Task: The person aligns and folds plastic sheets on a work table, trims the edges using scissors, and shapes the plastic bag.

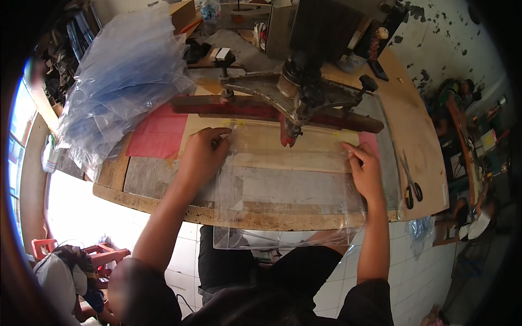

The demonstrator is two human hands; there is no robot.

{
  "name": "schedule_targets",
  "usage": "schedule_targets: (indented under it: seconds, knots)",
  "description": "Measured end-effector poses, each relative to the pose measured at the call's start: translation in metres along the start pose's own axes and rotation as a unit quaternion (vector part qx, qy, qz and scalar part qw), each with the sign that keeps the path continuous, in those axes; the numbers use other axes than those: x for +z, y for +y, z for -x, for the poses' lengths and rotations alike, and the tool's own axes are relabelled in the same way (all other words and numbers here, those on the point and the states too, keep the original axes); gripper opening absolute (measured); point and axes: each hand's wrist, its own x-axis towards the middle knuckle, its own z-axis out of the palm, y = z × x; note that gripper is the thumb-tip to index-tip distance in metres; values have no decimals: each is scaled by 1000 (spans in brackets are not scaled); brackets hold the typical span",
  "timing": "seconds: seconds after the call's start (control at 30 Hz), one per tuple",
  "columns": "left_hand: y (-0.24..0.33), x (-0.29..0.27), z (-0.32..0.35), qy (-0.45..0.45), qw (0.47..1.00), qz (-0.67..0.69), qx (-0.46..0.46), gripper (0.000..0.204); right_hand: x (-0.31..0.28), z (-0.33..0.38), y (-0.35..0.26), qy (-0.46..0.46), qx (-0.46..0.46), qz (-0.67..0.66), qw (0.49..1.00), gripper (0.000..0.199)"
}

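A clear plastic sheet (288, 209) lies over the worktable and hangs past its front edge above my lap. With thumb and fingers closed, my left hand (204, 155) pinches its far left corner. My right hand (363, 165) pinches the sheet at its far right side, thumb and forefinger together. Just beyond both hands is a press with a cast metal arm (261, 87) and a long red bar (250, 110). Beneath the bar runs a tan strip (283, 160) with small yellow marks along it. The sheet's far edge is hard to make out there.
A tall pile of clear plastic sheets (125, 76) stands at the left, near a pink sheet (157, 133). Black-handled scissors (411, 190) lie at the table's right. Further back are a phone (378, 69) and a plastic bottle (209, 10). Other people sit at the far right.
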Motion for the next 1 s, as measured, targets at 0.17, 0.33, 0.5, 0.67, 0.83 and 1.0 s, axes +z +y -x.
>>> schedule_targets:
  seconds: [0.17, 0.33, 0.5, 0.67, 0.83, 1.0]
  knots:
    - [5, -2, -3, -6, 1000, -17, -3, 29, -2, -9, -6, 11, -17, 34, 999, 34]
    - [0, -1, -3, -5, 1000, -25, 3, 31, 1, -5, -3, 14, -14, 35, 999, 30]
    - [1, -3, -1, 2, 999, -44, 7, 34, 3, -6, 1, 8, -15, 23, 1000, 30]
    - [1, -2, -2, -1, 999, -33, 9, 33, 3, -6, 4, 8, -20, 26, 999, 32]
    - [8, -3, -2, 8, 1000, -2, -5, 30, 2, -7, -1, 12, -20, 43, 999, 33]
    - [-1, 0, -4, 2, 1000, -16, 10, 32, 1, -7, 3, 12, -20, 51, 998, 32]
